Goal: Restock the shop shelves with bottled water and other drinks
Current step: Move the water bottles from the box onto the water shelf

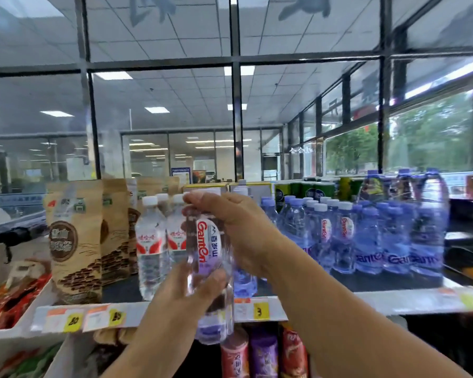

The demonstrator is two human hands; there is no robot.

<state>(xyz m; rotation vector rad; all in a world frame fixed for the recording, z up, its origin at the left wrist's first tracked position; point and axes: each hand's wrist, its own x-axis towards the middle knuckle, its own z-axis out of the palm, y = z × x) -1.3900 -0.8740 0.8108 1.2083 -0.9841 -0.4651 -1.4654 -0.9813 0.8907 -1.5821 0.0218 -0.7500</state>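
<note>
I hold a clear Ganten water bottle [210,257] upright in front of the top shelf [393,298]. My right hand [230,216] grips its neck and cap from above. My left hand [186,287] wraps round the lower body of the bottle. Behind the held bottle stand white-capped water bottles with red labels [150,246]. To the right, several blue Ganten bottles [372,236] fill the shelf in rows.
Brown paper bags [77,238] stand at the shelf's left. A white bin of red snack packets [8,304] sits further left. Tall snack tubes [262,353] stand on the shelf below. Green cans [311,189] and boxes line the back. Glass partitions rise behind.
</note>
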